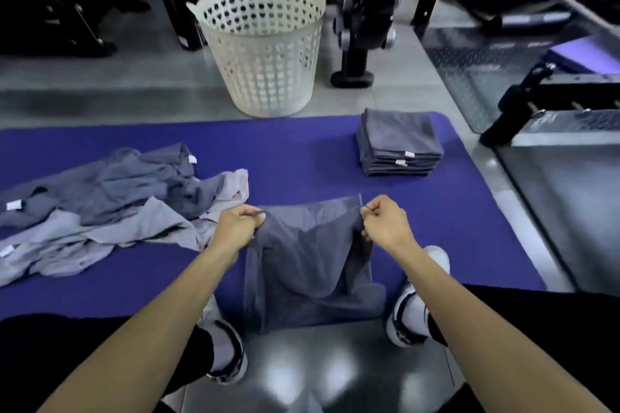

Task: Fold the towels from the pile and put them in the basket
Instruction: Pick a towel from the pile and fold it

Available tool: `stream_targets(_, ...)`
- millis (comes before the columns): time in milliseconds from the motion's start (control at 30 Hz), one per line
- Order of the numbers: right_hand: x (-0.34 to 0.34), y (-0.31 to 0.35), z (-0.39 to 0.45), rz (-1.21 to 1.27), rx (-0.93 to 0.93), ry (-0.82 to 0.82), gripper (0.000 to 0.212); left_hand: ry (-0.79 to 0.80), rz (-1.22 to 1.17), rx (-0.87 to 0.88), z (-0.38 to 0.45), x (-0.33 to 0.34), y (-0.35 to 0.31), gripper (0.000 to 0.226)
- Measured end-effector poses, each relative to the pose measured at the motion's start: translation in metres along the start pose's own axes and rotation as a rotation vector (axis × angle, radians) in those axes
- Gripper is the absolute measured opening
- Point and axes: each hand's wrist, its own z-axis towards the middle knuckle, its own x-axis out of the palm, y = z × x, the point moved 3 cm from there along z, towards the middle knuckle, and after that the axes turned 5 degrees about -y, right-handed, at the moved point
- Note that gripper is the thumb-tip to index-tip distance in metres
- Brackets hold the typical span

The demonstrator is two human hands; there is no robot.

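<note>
A dark grey towel [302, 265] hangs between my two hands over the near edge of the blue mat [302, 151]. My left hand [236, 225] pinches its left upper corner. My right hand [385, 221] pinches its right upper corner. The towel's lower part sags onto the mat and the dark floor. A loose pile of grey towels [110, 198] lies crumpled on the mat's left side. A neat stack of folded grey towels [399, 144] sits at the mat's far right. A white perforated basket [265, 47] stands on the floor beyond the mat; I see no towel inside it.
My two white and black shoes [412, 305] rest at the mat's near edge, either side of the towel. A black machine base [359, 37] stands right of the basket. Metal plates and black frames [536, 104] fill the right side.
</note>
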Motion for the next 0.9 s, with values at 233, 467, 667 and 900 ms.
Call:
stream_targets(233,0.072,-0.033,0.066,-0.061,0.081,0.066,0.016,-0.083,0.187,-0.090,0.093,0.011,0.069,0.010)
stream_targets(467,0.142,-0.048,0.119,0.064,0.144,0.086,0.021,-0.044,0.554,0.080,0.174,0.021,0.078,0.009)
stream_targets(667,0.181,-0.050,0.152,0.062,0.121,0.170,0.021,0.005,0.489,0.058,0.229,0.040,0.093,0.025)
stream_targets(900,0.202,-0.063,0.159,0.111,0.185,0.194,0.013,-0.178,0.327,0.061,0.243,0.045,0.124,0.010)
